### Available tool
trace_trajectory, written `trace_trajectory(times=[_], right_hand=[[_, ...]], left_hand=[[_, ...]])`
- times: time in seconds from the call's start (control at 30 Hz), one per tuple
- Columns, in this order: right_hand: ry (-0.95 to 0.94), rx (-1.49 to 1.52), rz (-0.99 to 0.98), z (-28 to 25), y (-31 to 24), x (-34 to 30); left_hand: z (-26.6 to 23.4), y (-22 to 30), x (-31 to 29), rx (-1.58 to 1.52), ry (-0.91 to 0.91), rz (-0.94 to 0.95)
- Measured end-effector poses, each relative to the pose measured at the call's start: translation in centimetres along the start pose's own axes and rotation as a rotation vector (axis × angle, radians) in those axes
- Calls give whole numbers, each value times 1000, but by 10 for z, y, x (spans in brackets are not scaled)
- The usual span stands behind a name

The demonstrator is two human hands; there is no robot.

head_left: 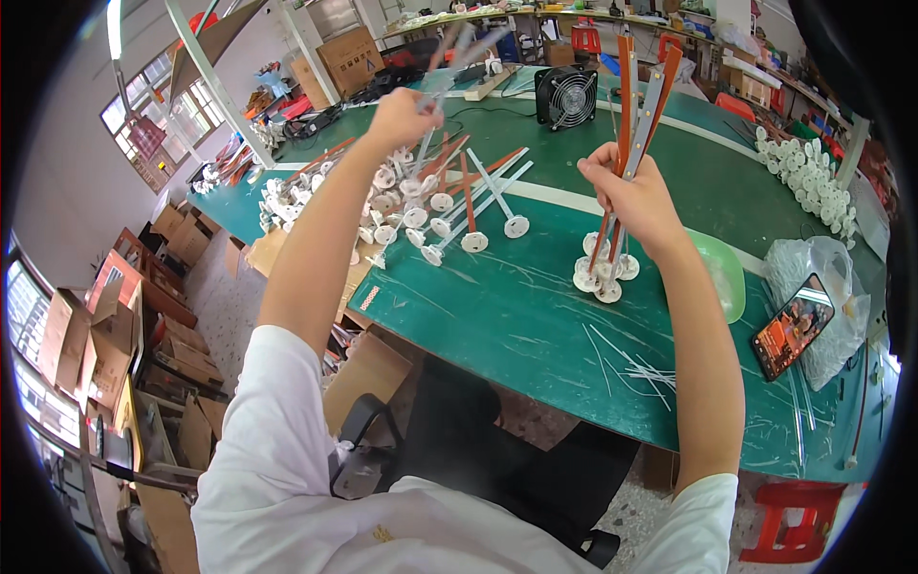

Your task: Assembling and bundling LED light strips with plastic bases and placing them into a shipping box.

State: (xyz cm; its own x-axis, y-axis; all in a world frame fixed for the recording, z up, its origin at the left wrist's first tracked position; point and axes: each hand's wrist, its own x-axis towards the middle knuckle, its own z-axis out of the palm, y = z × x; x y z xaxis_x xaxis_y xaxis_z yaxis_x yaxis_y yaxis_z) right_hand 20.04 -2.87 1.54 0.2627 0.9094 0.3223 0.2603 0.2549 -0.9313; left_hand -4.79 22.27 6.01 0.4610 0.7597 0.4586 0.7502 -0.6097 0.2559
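Note:
My right hand [639, 196] is closed around an upright bundle of orange and grey strips [655, 100]. Their white round ends [605, 271] cluster at the tabletop below. Farther left, my left hand [400, 120] is raised with its fingers closed on a few strips [464, 57], grey and reddish, smeared by motion; how many I cannot tell. Beneath that hand lies a loose pile of similar strips with white round ends [382, 201]. Two pieces, an orange strip [468, 191] and a pale strip [492, 191], lie at the pile's right side.
Thin white sticks [645, 371] lie near the front edge of the green table [497, 316]. To the right are a light green tray [722, 277], a phone [793, 326] and a clear plastic bag [841, 335]. A black fan [566, 98] stands behind. White round parts [808, 182] are heaped far right.

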Motion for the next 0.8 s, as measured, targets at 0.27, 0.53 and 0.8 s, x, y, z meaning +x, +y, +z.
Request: trace_trajectory(times=[0.27, 0.53, 0.8], right_hand=[[0, 44, -12, 2, 5, 5], [97, -73, -113, -1, 0, -3], [48, -45, -99, -2, 0, -1]], left_hand=[[-42, 61, -29, -731, 307, -84], [34, 173, -98, -952, -94, -27], [53, 169, -112, -1061, -184, -97]])
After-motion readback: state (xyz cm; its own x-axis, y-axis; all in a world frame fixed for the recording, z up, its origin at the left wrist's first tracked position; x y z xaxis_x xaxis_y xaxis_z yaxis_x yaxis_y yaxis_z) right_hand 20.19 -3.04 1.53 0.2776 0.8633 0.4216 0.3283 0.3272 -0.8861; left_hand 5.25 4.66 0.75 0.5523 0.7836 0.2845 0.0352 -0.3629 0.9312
